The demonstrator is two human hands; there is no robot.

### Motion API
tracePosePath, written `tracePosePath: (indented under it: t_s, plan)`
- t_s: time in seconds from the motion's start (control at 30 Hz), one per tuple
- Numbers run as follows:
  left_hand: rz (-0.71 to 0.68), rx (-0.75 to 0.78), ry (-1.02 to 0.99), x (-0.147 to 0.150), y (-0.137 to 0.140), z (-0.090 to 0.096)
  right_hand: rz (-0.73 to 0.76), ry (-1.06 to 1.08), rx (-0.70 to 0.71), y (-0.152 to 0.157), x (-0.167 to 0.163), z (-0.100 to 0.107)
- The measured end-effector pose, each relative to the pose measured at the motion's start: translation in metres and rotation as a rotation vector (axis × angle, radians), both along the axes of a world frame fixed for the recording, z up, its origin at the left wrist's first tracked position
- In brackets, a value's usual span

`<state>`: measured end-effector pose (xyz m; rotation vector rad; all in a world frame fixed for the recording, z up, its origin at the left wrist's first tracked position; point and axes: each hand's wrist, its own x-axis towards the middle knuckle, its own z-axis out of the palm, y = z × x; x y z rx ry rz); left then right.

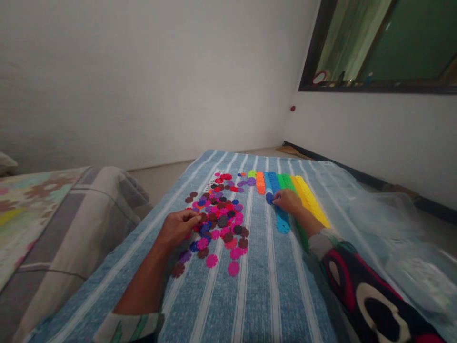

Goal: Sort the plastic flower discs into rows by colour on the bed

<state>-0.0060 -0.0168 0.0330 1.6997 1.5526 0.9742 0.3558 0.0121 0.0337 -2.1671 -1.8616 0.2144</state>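
A loose heap of flower-edged plastic discs (222,221) in pink, brown, purple, dark blue and black lies on the striped cloth. At the heap's left edge is my left hand (178,226), its thumb and fingers drawn together beside a brown disc; whatever they pinch is hidden. My right hand (289,201) pinches a dark blue disc (270,198) over the blue rows. Overlapping discs form rows of orange (261,183), light blue (283,224), green and yellow (310,200). Shorter lime (252,174) and purple (252,181) groups lie at their left.
Clear plastic containers (421,271) stand on the right side of the blue striped cloth (214,305). A covered bed or seat (103,209) is on the left. White walls (160,85) rise behind, with a dark-framed window (385,47) at upper right.
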Motion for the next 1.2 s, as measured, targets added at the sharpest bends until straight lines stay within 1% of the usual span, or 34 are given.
tracePosePath:
  t_s: [0.17,0.43,0.53,0.63,0.77,0.87,0.97,1.07,1.13,1.2]
  plan:
    - [0.04,-0.015,0.052,-0.01,0.002,0.0,0.025,-0.009,-0.035,0.008,-0.002,-0.003]
    - [0.037,-0.016,0.098,-0.008,0.0,0.001,0.026,-0.04,-0.055,0.013,-0.009,-0.003]
    - [0.026,-0.005,0.122,-0.009,0.001,0.001,0.007,-0.06,-0.046,0.011,-0.011,-0.001]
    - [0.003,-0.038,0.124,-0.013,0.002,0.0,-0.024,-0.071,0.001,0.003,-0.014,0.004]
    - [-0.056,-0.079,0.15,-0.019,0.003,0.0,-0.018,-0.031,0.085,-0.02,-0.029,0.006]
    - [-0.123,-0.124,0.16,-0.022,0.002,0.0,0.08,0.041,0.098,-0.049,-0.052,-0.001]
    - [-0.175,-0.204,0.152,-0.023,0.0,-0.002,0.229,0.144,0.059,-0.081,-0.083,-0.009]
    - [-0.197,-0.231,0.154,-0.023,-0.001,-0.005,0.353,0.224,0.008,-0.107,-0.111,-0.014]
    - [-0.215,-0.245,0.159,-0.024,-0.001,-0.007,0.398,0.236,-0.021,-0.117,-0.124,-0.016]
    - [-0.239,-0.257,0.168,-0.024,0.0,-0.011,0.412,0.234,-0.041,-0.121,-0.131,-0.019]
